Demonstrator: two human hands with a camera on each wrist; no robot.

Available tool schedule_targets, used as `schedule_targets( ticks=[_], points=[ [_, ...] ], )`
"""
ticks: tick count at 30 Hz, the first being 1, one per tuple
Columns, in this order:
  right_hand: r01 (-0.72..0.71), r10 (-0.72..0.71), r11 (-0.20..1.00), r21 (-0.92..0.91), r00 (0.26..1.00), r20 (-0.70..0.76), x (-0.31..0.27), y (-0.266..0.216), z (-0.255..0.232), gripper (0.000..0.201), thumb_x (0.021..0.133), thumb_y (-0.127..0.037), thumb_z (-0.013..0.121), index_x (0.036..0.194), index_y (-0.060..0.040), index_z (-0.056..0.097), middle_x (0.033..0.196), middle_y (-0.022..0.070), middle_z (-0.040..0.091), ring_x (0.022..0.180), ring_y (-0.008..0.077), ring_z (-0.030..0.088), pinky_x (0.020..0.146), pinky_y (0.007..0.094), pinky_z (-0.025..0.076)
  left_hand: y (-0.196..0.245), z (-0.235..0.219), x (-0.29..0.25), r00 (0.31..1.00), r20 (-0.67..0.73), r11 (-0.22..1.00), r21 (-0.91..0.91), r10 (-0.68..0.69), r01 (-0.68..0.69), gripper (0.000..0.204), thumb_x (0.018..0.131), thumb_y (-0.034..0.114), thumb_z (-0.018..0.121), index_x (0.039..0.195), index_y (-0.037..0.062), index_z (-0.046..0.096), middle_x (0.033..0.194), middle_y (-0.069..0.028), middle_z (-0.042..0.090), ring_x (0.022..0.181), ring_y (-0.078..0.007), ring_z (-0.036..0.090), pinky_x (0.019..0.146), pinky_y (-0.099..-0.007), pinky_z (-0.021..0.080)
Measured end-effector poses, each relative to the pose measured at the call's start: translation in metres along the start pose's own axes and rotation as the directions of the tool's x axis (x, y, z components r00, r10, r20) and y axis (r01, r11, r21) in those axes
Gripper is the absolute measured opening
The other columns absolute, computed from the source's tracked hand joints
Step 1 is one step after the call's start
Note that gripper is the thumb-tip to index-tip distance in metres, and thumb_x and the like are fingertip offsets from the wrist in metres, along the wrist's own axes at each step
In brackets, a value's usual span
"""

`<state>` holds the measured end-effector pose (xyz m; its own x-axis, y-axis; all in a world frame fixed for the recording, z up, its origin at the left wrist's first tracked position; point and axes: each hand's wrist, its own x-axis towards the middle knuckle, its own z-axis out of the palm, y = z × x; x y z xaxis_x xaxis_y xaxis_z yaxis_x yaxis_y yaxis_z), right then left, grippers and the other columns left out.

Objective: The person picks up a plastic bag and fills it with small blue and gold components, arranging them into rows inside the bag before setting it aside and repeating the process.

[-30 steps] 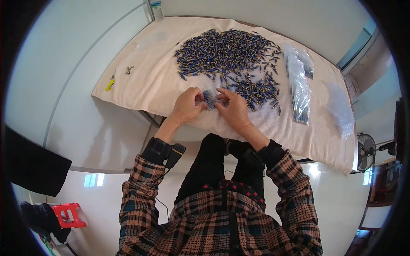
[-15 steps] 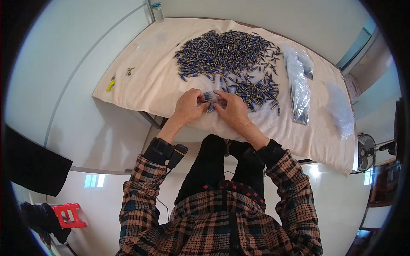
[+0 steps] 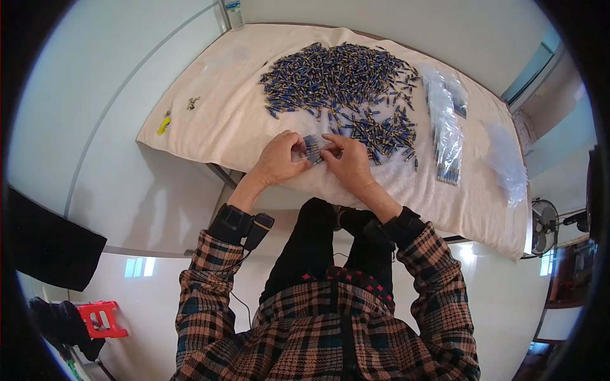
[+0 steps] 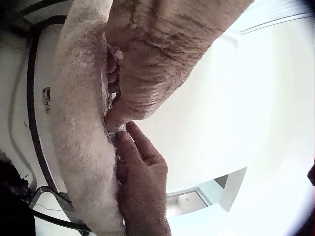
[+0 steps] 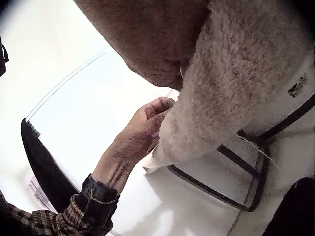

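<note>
While the left hand (image 3: 277, 160), grip curled, pinches one side of a filled clear sleeve (image 3: 311, 148) and the right hand (image 3: 351, 167), grip nearly closed, its other, beside loose blue tubes (image 3: 383, 134) on the bench (image 3: 219, 127), straightening seems underway, next calling for level handling.

Brown-and-black plaid sleeves (image 3: 206, 279), apparently black wrist straps (image 3: 404, 227).

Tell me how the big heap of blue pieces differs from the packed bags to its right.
The heap is loose and uncovered, while the packed bags are shiny clear plastic.
The heap spreads wide; the packed bags form a long, narrow strip.
Both lie on the pale cloth.
</note>
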<state>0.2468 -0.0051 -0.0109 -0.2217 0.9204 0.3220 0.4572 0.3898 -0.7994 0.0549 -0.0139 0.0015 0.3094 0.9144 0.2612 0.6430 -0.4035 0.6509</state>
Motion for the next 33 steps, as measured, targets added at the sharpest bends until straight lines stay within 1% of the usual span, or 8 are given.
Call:
schedule_targets(
  ticks=[4, 7, 12, 15, 20, 23, 27, 33],
  points=[
    [-0.018, 0.018, 0.999, 0.043, 1.000, -0.002, 0.000, 0.003, 0.001, 0.037, 0.072, -0.008, 0.070, 0.108, -0.0013, 0.063, 0.082, 0.0123, 0.069, 0.069, 0.0173, 0.065, 0.067, 0.0301, 0.051, -0.001, 0.002, -0.001, 0.999, -0.002, 0.999, -0.016, -0.033, 0.033, 0.034, 0.063, 0.017, 0.076, 0.087, 0.0016, 0.056, 0.088, -0.0119, 0.057, 0.080, -0.0270, 0.058, 0.073, -0.0354, 0.047],
    [-0.001, 0.001, 1.000, 0.011, 0.999, -0.042, 0.000, 0.003, 0.005, 0.039, 0.072, -0.008, 0.068, 0.110, -0.0010, 0.062, 0.086, 0.0134, 0.068, 0.071, 0.0185, 0.065, 0.069, 0.0298, 0.051, -0.001, 0.001, -0.002, 0.999, -0.029, 0.999, -0.040, -0.027, 0.025, 0.030, 0.068, 0.009, 0.074, 0.089, 0.0016, 0.055, 0.088, -0.0094, 0.055, 0.074, -0.0199, 0.054, 0.068, -0.0306, 0.046],
    [0.018, -0.024, 0.994, -0.110, 0.998, -0.059, 0.002, 0.001, 0.007, 0.043, 0.073, -0.007, 0.065, 0.115, -0.0003, 0.058, 0.095, 0.0158, 0.068, 0.077, 0.0211, 0.067, 0.073, 0.0292, 0.051, -0.004, -0.001, 0.003, 0.981, -0.021, 0.964, -0.193, -0.191, 0.184, 0.026, 0.070, 0.010, 0.071, 0.090, 0.0028, 0.057, 0.087, -0.0116, 0.057, 0.084, -0.0271, 0.058, 0.074, -0.0363, 0.047],
    [0.027, -0.030, 0.992, -0.122, 0.999, -0.024, 0.003, 0.001, 0.005, 0.045, 0.074, -0.007, 0.065, 0.117, -0.0007, 0.056, 0.097, 0.0159, 0.067, 0.079, 0.0218, 0.067, 0.075, 0.0292, 0.051, -0.013, 0.005, 0.010, 0.973, -0.232, 0.999, 0.035, 0.009, -0.001, 0.018, 0.076, 0.009, 0.065, 0.092, 0.0046, 0.058, 0.089, -0.0109, 0.058, 0.082, -0.0294, 0.059, 0.073, -0.0376, 0.047],
    [0.044, -0.044, 0.995, -0.086, 0.999, 0.000, 0.007, 0.007, 0.008, 0.046, 0.074, -0.007, 0.064, 0.120, -0.0024, 0.055, 0.099, 0.0149, 0.067, 0.078, 0.0216, 0.067, 0.074, 0.0296, 0.051, -0.025, 0.010, 0.029, 0.943, -0.262, 0.945, 0.301, 0.208, -0.125, 0.013, 0.082, 0.010, 0.061, 0.093, 0.0023, 0.059, 0.083, -0.0127, 0.060, 0.075, -0.0285, 0.058, 0.068, -0.0348, 0.046],
    [0.047, -0.048, 0.996, -0.077, 0.999, -0.010, 0.007, 0.006, 0.008, 0.046, 0.074, -0.006, 0.064, 0.120, -0.0021, 0.055, 0.099, 0.0151, 0.067, 0.076, 0.0213, 0.066, 0.073, 0.0296, 0.051, -0.027, 0.008, 0.040, 0.992, -0.106, 0.988, 0.148, 0.061, -0.045, 0.017, 0.083, 0.017, 0.060, 0.091, 0.0015, 0.060, 0.081, -0.0145, 0.061, 0.075, -0.0296, 0.058, 0.067, -0.0369, 0.046],
    [0.014, -0.014, 0.997, -0.077, 1.000, 0.011, 0.008, -0.004, 0.007, 0.045, 0.075, -0.005, 0.064, 0.119, -0.0011, 0.055, 0.096, 0.0150, 0.068, 0.073, 0.0199, 0.066, 0.071, 0.0291, 0.051, -0.026, 0.002, 0.047, 0.993, 0.015, 0.983, 0.145, -0.120, 0.117, 0.019, 0.083, 0.019, 0.061, 0.087, 0.0009, 0.061, 0.078, -0.0159, 0.061, 0.074, -0.0301, 0.059, 0.066, -0.0375, 0.045],
    [-0.011, 0.011, 1.000, 0.002, 0.999, 0.032, 0.012, -0.004, 0.008, 0.044, 0.075, -0.005, 0.065, 0.118, -0.0007, 0.056, 0.092, 0.0141, 0.069, 0.070, 0.0176, 0.064, 0.069, 0.0278, 0.051, -0.026, 0.000, 0.051, 0.967, 0.072, 0.958, 0.174, -0.244, 0.228, 0.022, 0.081, 0.026, 0.061, 0.086, 0.0049, 0.064, 0.083, -0.0149, 0.065, 0.081, -0.0316, 0.061, 0.071, -0.0401, 0.047]
  ],
)
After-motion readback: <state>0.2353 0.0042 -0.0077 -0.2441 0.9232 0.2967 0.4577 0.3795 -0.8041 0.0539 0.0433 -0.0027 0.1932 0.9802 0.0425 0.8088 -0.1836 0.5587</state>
